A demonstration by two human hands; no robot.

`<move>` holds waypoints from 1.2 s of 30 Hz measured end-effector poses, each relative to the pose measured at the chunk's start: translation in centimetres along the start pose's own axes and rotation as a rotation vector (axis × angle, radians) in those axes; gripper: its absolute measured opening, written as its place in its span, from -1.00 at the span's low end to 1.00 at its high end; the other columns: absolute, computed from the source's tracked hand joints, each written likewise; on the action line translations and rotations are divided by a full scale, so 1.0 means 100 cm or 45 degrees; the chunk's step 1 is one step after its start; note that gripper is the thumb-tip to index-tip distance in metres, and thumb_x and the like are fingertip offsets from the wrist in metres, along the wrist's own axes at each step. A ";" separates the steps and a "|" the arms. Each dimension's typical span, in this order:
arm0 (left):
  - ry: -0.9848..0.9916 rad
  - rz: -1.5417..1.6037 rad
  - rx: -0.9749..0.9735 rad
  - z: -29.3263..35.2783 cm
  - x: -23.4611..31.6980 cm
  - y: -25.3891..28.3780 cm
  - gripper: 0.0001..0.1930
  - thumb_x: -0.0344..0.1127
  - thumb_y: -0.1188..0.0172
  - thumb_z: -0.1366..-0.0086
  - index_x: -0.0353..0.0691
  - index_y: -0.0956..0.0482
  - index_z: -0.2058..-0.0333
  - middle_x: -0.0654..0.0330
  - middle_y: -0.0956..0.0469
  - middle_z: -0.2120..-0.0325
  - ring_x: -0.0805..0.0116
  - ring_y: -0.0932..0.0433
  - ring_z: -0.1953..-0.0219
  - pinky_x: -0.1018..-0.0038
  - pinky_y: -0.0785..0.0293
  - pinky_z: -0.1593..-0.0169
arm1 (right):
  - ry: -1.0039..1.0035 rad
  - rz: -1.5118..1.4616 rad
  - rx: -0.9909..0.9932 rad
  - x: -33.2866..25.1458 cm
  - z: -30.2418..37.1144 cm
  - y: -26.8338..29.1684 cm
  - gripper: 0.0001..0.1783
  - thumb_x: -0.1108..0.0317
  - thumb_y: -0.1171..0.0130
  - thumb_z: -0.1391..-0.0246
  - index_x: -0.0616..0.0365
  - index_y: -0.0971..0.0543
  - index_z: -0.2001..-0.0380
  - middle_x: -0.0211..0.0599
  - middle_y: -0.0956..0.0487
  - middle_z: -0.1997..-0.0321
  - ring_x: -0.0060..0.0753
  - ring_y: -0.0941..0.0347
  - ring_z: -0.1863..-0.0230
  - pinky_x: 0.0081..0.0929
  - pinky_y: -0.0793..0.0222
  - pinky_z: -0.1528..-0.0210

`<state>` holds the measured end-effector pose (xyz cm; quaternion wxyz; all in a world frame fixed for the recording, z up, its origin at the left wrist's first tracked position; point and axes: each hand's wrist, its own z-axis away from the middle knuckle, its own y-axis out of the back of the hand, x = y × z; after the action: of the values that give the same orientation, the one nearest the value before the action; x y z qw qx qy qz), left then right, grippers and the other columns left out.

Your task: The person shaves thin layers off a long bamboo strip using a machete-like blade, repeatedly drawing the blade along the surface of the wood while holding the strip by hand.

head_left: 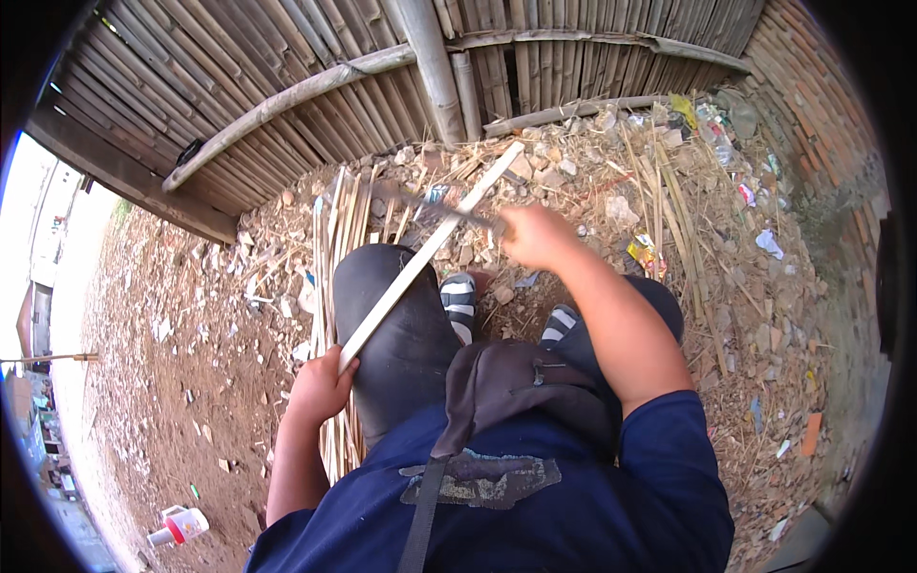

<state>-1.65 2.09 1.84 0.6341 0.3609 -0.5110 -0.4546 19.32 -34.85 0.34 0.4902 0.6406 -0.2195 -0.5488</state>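
Head view shows a long pale strip (409, 282), seemingly split bamboo or wood, slanting over the person's left thigh (382, 334), its far end pointing up and to the right toward the rubble. At the strip's near end the left hand (323, 387) has its fingers grasping it; to the right of its far half, the right hand (540, 234) has its fingers clenched round the handle of a dark bladed tool (479, 222). That tool is blurred and crosses the strip's far half, though whether it touches cannot be told. The step in hand looks like trimming or shaving the strip; the next move would call for a firm left hold and a controlled stroke, with the blade angled away from the leg. Left of the strip, a bundle of similar strips (330, 229) lies on the littered ground (220, 334). Right of its lower half sits a dark waist bag (521, 392); beyond its far end stands a slatted wall (287, 115).
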 end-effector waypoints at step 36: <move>0.173 0.587 -0.151 -0.001 0.019 0.017 -0.59 0.01 -0.14 -0.49 -0.28 -0.57 0.30 0.31 -0.48 0.64 0.57 -0.45 0.60 0.49 -0.39 0.51 | 0.186 -0.303 0.230 -0.004 0.044 0.023 -0.60 0.12 -0.41 0.02 0.17 -0.62 0.20 -0.01 -0.66 0.37 0.08 -0.62 0.28 -0.12 -0.50 0.19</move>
<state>-1.08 0.82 4.04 0.7739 0.2266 -0.5084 -0.3020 15.72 -37.24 2.93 0.3766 0.7418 -0.1543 -0.5330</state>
